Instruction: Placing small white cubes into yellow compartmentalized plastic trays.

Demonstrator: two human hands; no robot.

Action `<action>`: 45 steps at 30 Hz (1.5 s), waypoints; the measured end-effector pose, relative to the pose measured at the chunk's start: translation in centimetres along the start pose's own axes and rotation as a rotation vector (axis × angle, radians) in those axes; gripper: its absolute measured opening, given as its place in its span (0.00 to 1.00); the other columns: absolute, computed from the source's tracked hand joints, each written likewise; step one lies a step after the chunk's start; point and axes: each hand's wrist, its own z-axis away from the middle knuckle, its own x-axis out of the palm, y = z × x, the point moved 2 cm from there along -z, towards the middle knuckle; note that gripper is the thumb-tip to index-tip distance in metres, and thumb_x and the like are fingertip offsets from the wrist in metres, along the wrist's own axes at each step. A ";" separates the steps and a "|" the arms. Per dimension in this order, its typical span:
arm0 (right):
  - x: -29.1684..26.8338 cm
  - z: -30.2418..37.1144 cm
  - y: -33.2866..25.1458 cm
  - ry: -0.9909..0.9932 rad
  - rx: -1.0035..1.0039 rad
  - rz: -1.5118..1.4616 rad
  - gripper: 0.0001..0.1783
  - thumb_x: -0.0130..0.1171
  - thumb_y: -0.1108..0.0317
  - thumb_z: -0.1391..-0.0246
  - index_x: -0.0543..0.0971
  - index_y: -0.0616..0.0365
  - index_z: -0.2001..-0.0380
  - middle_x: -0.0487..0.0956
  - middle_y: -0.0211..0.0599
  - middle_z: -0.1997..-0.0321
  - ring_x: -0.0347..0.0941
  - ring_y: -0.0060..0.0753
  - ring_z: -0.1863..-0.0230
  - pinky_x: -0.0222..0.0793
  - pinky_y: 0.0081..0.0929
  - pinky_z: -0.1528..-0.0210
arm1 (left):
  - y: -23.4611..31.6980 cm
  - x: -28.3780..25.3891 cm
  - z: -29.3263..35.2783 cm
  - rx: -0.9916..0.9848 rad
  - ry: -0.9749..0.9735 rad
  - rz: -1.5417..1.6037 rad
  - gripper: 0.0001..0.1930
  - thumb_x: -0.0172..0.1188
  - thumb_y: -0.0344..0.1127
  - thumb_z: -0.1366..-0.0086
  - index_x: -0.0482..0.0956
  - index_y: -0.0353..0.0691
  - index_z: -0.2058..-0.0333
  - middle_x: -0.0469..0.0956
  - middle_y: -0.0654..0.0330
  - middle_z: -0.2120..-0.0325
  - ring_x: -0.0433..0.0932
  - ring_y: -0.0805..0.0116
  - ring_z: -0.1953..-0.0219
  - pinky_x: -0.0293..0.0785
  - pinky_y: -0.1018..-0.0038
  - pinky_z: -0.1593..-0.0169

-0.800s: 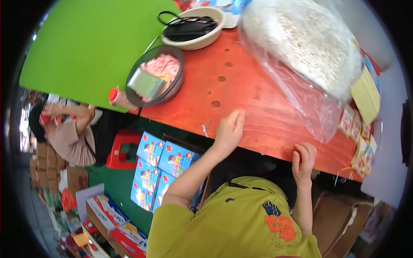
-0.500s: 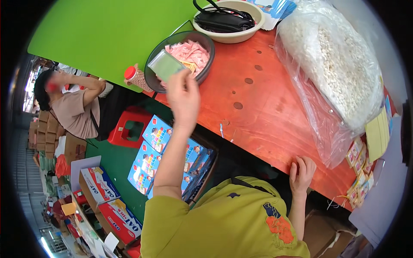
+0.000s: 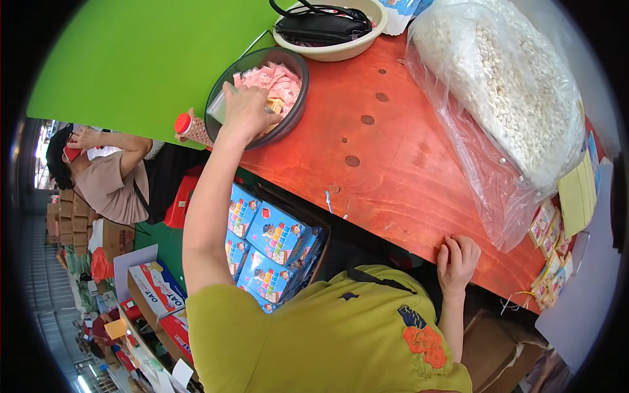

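The left hand (image 3: pixel 247 112), in the head view, has been brought over the dark bowl (image 3: pixel 300 103), putting the pink packets (image 3: pixel 278 82) within reach; its grasp cannot be told. The right hand (image 3: pixel 458 263) (loosely curled, seemingly empty) is rested at the counter's (image 3: pixel 406 187) edge.

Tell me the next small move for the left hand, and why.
The left hand should probably close gently on the pale translucent container: the hand is over the dark bowl, its fingers spread, and the container shows right beside them, at the bowl's left side. The hand hides part of it, so I cannot tell whether it is gripped.
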 end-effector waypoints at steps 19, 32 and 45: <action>-0.1 -0.2 -0.2 0.051 0.029 0.005 0.07 0.62 0.74 0.51 0.79 0.58 0.66 0.76 0.39 0.60 0.73 0.44 0.57 0.65 0.40 0.53 | 0.8 0.3 -3.4 -0.166 -0.028 -0.333 0.17 0.59 0.42 0.47 0.83 0.41 0.61 0.84 0.52 0.63 0.83 0.54 0.57 0.50 0.36 0.38; -0.3 0.0 -0.4 0.065 0.016 0.034 0.07 0.63 0.72 0.51 0.79 0.57 0.66 0.76 0.37 0.60 0.72 0.43 0.55 0.64 0.39 0.52 | -7.5 -5.3 -5.1 -0.427 -0.034 0.632 0.23 0.66 0.40 0.52 0.78 0.41 0.56 0.79 0.57 0.69 0.77 0.69 0.66 0.72 0.76 0.63; -0.7 0.4 -0.4 0.055 0.029 -0.005 0.08 0.62 0.74 0.50 0.79 0.58 0.64 0.76 0.40 0.58 0.72 0.45 0.55 0.65 0.39 0.51 | -2.2 -6.8 -0.9 -0.113 0.642 0.712 0.25 0.66 0.34 0.48 0.73 0.34 0.51 0.79 0.56 0.60 0.79 0.67 0.61 0.77 0.72 0.56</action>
